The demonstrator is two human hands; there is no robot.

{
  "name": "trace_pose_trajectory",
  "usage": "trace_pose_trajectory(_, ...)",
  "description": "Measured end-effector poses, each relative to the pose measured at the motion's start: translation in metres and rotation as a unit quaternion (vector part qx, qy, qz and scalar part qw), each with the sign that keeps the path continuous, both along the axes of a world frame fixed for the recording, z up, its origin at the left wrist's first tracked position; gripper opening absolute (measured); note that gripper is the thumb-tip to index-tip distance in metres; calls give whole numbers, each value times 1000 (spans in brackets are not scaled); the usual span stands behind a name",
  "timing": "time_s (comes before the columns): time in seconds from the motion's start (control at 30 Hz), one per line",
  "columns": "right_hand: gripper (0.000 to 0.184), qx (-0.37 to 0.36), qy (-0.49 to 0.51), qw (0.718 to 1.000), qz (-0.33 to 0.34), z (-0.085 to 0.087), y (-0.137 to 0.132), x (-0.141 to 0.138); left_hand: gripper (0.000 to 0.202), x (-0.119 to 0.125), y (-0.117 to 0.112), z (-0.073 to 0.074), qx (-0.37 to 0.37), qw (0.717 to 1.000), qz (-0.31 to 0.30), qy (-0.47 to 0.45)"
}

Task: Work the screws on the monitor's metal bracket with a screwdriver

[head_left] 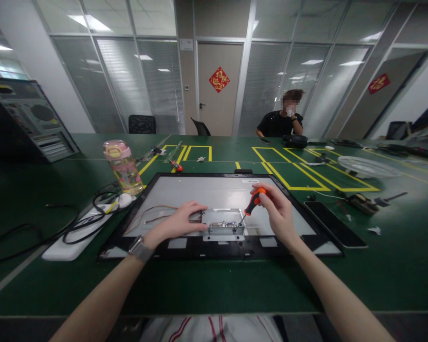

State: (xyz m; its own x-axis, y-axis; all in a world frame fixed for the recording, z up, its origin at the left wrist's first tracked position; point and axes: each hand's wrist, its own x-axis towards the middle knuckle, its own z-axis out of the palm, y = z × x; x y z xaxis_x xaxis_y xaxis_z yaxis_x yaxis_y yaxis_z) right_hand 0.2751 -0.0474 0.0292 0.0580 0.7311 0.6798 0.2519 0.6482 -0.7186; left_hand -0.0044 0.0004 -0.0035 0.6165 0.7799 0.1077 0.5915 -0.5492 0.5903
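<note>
My right hand [278, 209] grips an orange and black screwdriver [254, 202], its shaft slanting down to the left. The tip meets the right end of a silver metal bracket [223, 217], which carries a small board with ports. At the bracket's left edge, my left hand [180, 219] rests with thumb and fingers stretched apart, fingertips touching the metal. Under both hands lies a flat display panel [148, 190] with a black frame and grey back. Thin wires [142, 216] run across the panel beneath my left hand.
Left of the panel are a power strip [69, 242] with black cables and a pink-capped bottle [123, 166]. A phone [335, 224] lies to the right. Another screwdriver [177, 166] sits beyond the panel. A computer case [28, 118] stands far left; a person [280, 122] sits across the table.
</note>
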Motion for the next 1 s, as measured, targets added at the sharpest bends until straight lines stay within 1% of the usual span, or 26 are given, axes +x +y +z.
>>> trace_pose_trajectory(0.13,18,21,-34,999,-15,0,0,0,58,0,1,0,1,1000,2,4)
trace_pose_trajectory(0.3,26,9,-26,1000,-5,1,0,-1,57,1,-1,3,1,1000,0,3)
trace_pose_trajectory(0.4,22,12,-13,1000,7,0,0,-1,57,1,-2,4,-1,1000,-1,3)
trace_pose_trajectory(0.53,17,25,-30,999,-9,-1,1,-1,58,1,-1,3,0,1000,0,1)
trace_pose_trajectory(0.6,20,20,-29,999,-14,-1,0,-2,58,1,-1,2,1,1000,0,0)
trace_pose_trajectory(0.7,26,11,-10,1000,-4,1,0,-2,58,1,0,1,-1,1000,0,-2)
trace_pose_trajectory(0.83,20,15,-2,1000,11,1,0,-2,56,2,-1,2,-7,1000,-4,-7)
trace_pose_trajectory(1.0,15,16,-6,1000,-10,-2,0,-1,56,2,-2,5,-11,1000,-2,-6)
